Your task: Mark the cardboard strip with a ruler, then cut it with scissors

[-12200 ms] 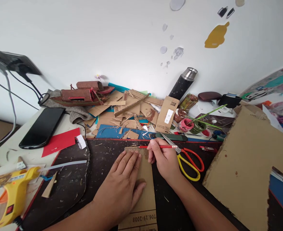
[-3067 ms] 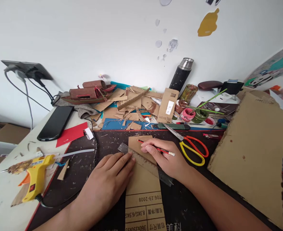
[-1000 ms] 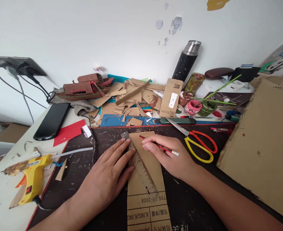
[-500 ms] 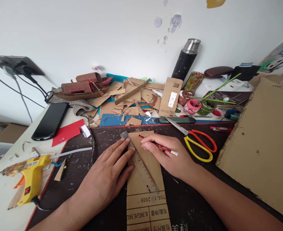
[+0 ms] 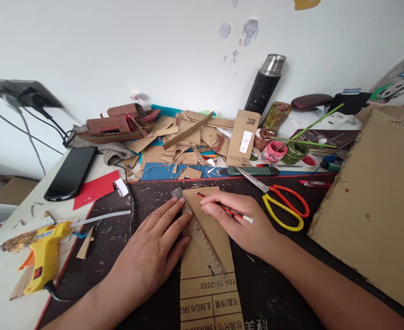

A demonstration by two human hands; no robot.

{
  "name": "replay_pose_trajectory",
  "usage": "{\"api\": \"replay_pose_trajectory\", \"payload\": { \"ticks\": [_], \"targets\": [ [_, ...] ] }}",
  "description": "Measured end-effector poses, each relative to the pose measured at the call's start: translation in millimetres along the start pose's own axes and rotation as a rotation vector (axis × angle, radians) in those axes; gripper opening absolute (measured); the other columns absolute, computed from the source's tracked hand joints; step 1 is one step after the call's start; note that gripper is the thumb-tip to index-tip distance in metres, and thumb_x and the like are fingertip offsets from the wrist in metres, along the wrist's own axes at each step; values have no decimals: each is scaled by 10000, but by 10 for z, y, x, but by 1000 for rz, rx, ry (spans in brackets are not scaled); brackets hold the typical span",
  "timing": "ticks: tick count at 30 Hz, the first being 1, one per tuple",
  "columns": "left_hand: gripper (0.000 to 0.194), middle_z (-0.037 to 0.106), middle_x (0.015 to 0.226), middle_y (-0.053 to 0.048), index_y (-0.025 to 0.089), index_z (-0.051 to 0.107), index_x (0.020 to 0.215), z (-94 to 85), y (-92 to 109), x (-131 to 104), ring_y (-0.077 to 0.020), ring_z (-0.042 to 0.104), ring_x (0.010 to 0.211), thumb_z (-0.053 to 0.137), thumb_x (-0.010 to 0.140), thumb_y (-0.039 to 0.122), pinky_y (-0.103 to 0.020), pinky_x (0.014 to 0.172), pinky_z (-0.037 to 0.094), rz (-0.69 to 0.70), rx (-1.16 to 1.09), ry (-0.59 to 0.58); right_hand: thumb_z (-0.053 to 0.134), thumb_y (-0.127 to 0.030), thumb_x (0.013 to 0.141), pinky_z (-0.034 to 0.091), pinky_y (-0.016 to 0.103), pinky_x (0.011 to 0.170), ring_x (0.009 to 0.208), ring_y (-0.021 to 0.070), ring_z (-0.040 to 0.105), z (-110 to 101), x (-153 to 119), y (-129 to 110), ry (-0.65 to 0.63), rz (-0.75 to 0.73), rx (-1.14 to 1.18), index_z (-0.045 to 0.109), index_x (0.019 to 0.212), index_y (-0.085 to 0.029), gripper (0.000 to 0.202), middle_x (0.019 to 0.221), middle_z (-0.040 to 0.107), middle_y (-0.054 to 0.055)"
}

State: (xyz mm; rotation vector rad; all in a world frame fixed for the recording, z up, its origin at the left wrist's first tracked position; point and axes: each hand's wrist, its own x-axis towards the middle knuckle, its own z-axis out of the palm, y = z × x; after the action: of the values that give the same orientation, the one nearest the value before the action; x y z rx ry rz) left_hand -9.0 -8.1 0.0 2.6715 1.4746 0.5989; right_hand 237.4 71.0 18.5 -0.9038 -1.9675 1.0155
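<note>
A strip of brown cardboard [image 5: 208,229] with black printing near its lower end lies on the dark mat in front of me. Slanting across it is a clear plastic ruler [image 5: 206,247]. My left hand [image 5: 155,238] rests flat with fingers stretched out, pressing the ruler's upper end onto the cardboard. In my right hand [image 5: 236,217] a red and black pencil [image 5: 234,211] is pinched, its tip over the upper part of the cardboard, right of the ruler. Whether the tip touches the cardboard I cannot tell.
Scissors [image 5: 280,206] and a green cutter [image 5: 253,171] lie beyond my right hand. A large cardboard piece [image 5: 373,206] stands at right. On the left are a yellow glue gun [image 5: 47,252] and a phone [image 5: 71,173]. Cardboard scraps [image 5: 184,133], paint jars [image 5: 273,151] and a flask [image 5: 263,87] fill the back.
</note>
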Motion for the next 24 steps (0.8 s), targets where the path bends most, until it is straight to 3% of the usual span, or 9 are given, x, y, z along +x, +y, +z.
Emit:
{"api": "replay_pose_trajectory", "payload": {
  "ticks": [24],
  "targets": [
    [410,601,1640,-170,157,635,1496,-12,26,18,-339,545,1544,552,1126,314,-542,1211,547,-1,34,-10,655,-252,1109,600,281,896,996,182,817,-5,-7,-23,-17,11,12,794,1065,-245,146,1096,861,11]
  ]
}}
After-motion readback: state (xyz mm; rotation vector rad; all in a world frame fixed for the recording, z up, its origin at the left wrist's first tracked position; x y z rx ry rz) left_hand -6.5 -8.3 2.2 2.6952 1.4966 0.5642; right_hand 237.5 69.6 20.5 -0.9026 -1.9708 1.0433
